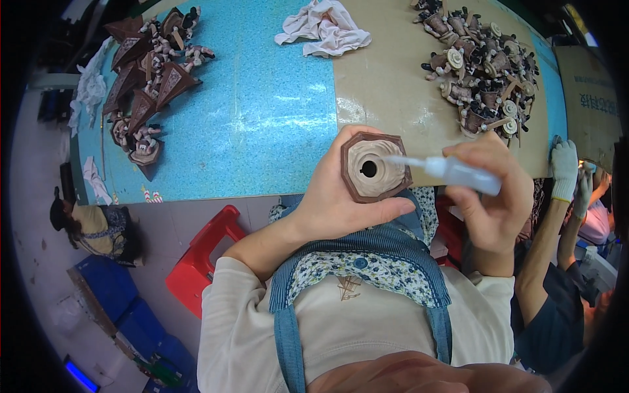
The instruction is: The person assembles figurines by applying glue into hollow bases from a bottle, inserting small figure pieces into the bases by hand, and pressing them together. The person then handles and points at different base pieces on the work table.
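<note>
My left hand (324, 200) is wrapped round a brown polygonal base piece (388, 175), its hollow beige inside turned up and a dark round hole in the middle. Between the thumb and fingers of my right hand (501, 196) is a small translucent squeeze bottle (464, 175), tilted to the left. Its thin nozzle reaches over the beige inside of the base piece, near the hole. Whether the tip touches the surface, I cannot tell. Both hands are just over the table's near edge.
Several brown pointed pieces with small figures (157, 75) lie at the table's left. Figurines (488, 72) are heaped at the right. A crumpled white cloth (324, 29) lies at the back. On the right are a carton (586, 98) and a co-worker's gloved hand (564, 169). A red stool (203, 259) stands lower left.
</note>
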### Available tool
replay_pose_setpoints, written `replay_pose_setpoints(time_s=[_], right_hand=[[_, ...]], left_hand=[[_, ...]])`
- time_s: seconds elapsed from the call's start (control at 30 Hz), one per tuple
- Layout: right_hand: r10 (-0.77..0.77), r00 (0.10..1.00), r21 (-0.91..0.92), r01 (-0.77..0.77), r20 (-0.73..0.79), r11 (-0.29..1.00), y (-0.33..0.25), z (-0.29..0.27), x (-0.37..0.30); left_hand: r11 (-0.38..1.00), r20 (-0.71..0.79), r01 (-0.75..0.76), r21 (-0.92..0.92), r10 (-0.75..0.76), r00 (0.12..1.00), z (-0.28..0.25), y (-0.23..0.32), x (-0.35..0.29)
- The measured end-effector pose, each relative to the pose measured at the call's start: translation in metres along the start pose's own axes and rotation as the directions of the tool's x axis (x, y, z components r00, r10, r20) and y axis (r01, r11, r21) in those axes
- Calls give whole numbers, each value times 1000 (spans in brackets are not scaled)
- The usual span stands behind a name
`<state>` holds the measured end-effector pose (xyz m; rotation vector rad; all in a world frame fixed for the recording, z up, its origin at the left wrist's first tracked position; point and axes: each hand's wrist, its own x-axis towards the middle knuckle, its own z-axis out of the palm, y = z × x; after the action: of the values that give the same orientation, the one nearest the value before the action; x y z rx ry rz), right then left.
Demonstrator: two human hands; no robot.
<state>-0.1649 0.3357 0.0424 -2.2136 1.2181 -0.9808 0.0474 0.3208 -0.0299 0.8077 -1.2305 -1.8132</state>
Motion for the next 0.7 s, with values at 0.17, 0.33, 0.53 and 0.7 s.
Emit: replay_pose_setpoints(time_s=[0.17,0.33,0.53,0.7], right_hand=[[464,884,666,-316,-51,676,34,20,-3],[451,890,768,-242,-68,593,71,52,30],[418,905,473,-336,-76,815,103,79,58],[159,952,53,-151,-263,987,87,65,52]], left_hand=[[999,-4,26,39,-26,1000,-13,9,-3],[854,26,-159,495,169,985,-30,17,-6],[518,26,-267,813,425,905,-36,19,-3],[411,57,-426,806,662,747,-36,6,11]])
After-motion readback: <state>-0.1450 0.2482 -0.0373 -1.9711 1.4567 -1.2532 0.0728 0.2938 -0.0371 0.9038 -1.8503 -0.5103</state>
